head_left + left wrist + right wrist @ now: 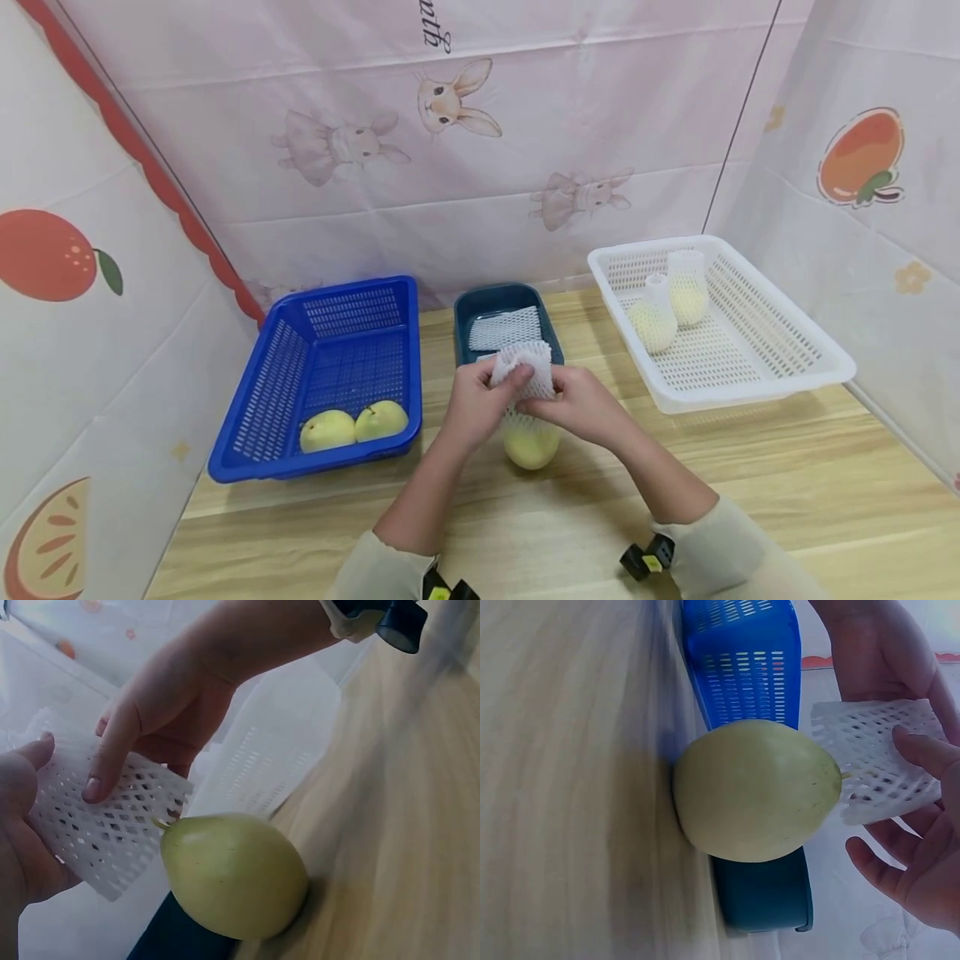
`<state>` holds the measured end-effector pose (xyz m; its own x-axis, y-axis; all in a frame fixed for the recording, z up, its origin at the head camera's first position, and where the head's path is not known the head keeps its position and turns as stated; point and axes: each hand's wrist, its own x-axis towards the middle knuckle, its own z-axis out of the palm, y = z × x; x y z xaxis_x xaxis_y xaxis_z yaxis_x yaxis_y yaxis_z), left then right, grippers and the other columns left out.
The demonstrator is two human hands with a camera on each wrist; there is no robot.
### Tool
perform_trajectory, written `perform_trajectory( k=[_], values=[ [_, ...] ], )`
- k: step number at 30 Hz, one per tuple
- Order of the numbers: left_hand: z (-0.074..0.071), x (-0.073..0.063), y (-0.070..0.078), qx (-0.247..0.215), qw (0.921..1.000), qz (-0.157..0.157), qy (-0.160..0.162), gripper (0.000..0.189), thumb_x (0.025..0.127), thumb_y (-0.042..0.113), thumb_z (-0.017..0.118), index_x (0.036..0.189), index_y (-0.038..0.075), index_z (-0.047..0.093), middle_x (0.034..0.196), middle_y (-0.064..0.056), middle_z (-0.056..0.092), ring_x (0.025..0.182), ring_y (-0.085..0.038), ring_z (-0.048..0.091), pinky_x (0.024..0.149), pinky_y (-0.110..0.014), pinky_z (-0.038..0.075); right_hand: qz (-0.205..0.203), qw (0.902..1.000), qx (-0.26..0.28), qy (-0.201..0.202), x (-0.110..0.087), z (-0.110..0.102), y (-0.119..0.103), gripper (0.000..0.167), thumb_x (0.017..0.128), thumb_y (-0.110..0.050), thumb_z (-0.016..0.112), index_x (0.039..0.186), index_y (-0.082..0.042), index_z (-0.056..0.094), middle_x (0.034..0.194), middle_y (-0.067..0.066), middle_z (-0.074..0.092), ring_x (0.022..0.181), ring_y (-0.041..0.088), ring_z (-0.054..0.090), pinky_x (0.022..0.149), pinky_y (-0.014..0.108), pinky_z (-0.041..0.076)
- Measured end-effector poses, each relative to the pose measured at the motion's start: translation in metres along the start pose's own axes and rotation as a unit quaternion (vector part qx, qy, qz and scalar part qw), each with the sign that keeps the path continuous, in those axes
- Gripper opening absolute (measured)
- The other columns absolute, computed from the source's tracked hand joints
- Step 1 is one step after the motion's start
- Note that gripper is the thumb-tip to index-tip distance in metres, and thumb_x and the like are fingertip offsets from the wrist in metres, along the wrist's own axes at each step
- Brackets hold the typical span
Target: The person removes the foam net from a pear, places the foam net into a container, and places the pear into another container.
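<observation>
Head view facing down, wrist views low, close — pear (234,876) shared

Matt foam net (112,829); smooth pear (754,791); glossy blue plastic basket (352,367); wood-grained table (540,533).

Between the left hand (474,402) and right hand (579,406) is a net (534,357), above a pear (531,452) on the table (540,533). Left of them I see a basket (352,315) with two pears (328,432); behind, a tray (480,302) with nets (506,329); right, another basket (772,333) with two netted pears (654,327).
</observation>
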<state>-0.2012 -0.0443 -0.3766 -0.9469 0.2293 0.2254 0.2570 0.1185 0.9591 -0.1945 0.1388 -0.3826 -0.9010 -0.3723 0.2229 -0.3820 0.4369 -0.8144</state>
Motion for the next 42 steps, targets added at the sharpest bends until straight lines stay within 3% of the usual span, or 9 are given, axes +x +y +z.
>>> perform_trajectory(
  k=[10, 17, 21, 23, 26, 29, 31, 36, 42],
  values=[
    [-0.025, 0.027, 0.018, -0.010, 0.9970, -0.015, 0.075, 0.030, 0.088, 0.028, 0.075, 0.101, 0.001, 0.073, 0.093, -0.013, 0.074, 0.078, -0.015, 0.068, 0.066, -0.031, 0.058, -0.005, 0.9991, 0.025, 0.034, 0.022, -0.015, 0.001, 0.020, 0.087, -0.022, 0.076, 0.101, -0.007, 0.074, 0.093, 0.009, 0.075, 0.075, 0.013, 0.065, 0.061, 0.027, 0.055],
    [-0.042, 0.038, 0.006, 0.050, 0.9900, -0.008, 0.132, 0.033, 0.085, 0.038, 0.077, 0.099, 0.008, 0.076, 0.088, -0.008, 0.072, 0.070, -0.015, 0.058, 0.057, -0.024, 0.048, 0.019, 0.9961, 0.043, 0.075, 0.044, -0.033, 0.010, 0.022, 0.087, -0.024, 0.076, 0.103, -0.007, 0.074, 0.089, 0.007, 0.072, 0.069, 0.014, 0.058, 0.055, 0.024, 0.047],
    [-0.045, 0.040, -0.003, 0.112, 0.9808, -0.034, 0.156, 0.033, 0.086, 0.042, 0.075, 0.097, 0.011, 0.076, 0.085, -0.006, 0.072, 0.069, -0.015, 0.058, 0.057, -0.027, 0.049, 0.038, 0.9930, 0.061, 0.094, 0.052, -0.036, 0.017, 0.025, 0.088, -0.026, 0.075, 0.106, -0.008, 0.073, 0.088, 0.008, 0.072, 0.070, 0.014, 0.057, 0.054, 0.023, 0.045],
    [-0.045, 0.041, -0.006, 0.156, 0.9734, -0.049, 0.160, 0.036, 0.087, 0.044, 0.073, 0.101, 0.011, 0.074, 0.090, -0.005, 0.073, 0.074, -0.017, 0.061, 0.062, -0.031, 0.053, 0.049, 0.9915, 0.066, 0.101, 0.056, -0.036, 0.021, 0.028, 0.089, -0.028, 0.074, 0.108, -0.008, 0.072, 0.090, 0.008, 0.072, 0.074, 0.014, 0.059, 0.058, 0.022, 0.047],
    [-0.041, 0.040, -0.008, 0.231, 0.9576, -0.064, 0.160, 0.046, 0.089, 0.046, 0.070, 0.119, 0.012, 0.068, 0.110, -0.006, 0.071, 0.098, -0.021, 0.066, 0.083, -0.039, 0.056, 0.064, 0.9900, 0.052, 0.114, 0.063, -0.035, 0.028, 0.030, 0.090, -0.029, 0.073, 0.112, -0.008, 0.072, 0.093, 0.008, 0.073, 0.078, 0.013, 0.062, 0.063, 0.022, 0.051],
    [-0.035, 0.039, -0.008, 0.295, 0.9414, -0.048, 0.155, 0.058, 0.090, 0.044, 0.070, 0.137, 0.014, 0.055, 0.133, -0.007, 0.060, 0.123, -0.026, 0.056, 0.099, -0.049, 0.049, 0.069, 0.9898, 0.016, 0.124, 0.071, -0.036, 0.037, 0.027, 0.091, -0.027, 0.072, 0.109, -0.006, 0.072, 0.088, 0.008, 0.072, 0.076, 0.014, 0.061, 0.063, 0.023, 0.050],
    [-0.031, 0.039, -0.009, 0.339, 0.9298, -0.021, 0.143, 0.061, 0.090, 0.041, 0.071, 0.141, 0.014, 0.051, 0.138, -0.008, 0.055, 0.128, -0.028, 0.051, 0.103, -0.050, 0.046, 0.068, 0.9904, -0.009, 0.120, 0.077, -0.036, 0.043, 0.024, 0.091, -0.024, 0.071, 0.103, -0.004, 0.072, 0.082, 0.008, 0.068, 0.072, 0.015, 0.057, 0.061, 0.024, 0.047],
    [-0.018, 0.041, -0.017, 0.444, 0.8924, 0.044, 0.066, 0.055, 0.092, 0.037, 0.069, 0.137, 0.010, 0.054, 0.137, -0.010, 0.055, 0.129, -0.028, 0.050, 0.107, -0.046, 0.043, 0.077, 0.9917, -0.064, 0.080, 0.092, -0.036, 0.055, 0.021, 0.090, -0.024, 0.071, 0.094, -0.004, 0.071, 0.075, 0.006, 0.062, 0.067, 0.016, 0.051, 0.059, 0.027, 0.043],
    [-0.007, 0.048, -0.036, 0.518, 0.8539, 0.013, -0.051, 0.045, 0.101, 0.032, 0.055, 0.140, 0.010, 0.052, 0.144, -0.008, 0.052, 0.137, -0.025, 0.044, 0.115, -0.057, 0.030, 0.077, 0.9922, -0.094, 0.030, 0.109, -0.027, 0.066, 0.019, 0.089, -0.025, 0.072, 0.092, -0.006, 0.071, 0.084, 0.008, 0.069, 0.073, 0.018, 0.058, 0.064, 0.029, 0.050]
  ],
)
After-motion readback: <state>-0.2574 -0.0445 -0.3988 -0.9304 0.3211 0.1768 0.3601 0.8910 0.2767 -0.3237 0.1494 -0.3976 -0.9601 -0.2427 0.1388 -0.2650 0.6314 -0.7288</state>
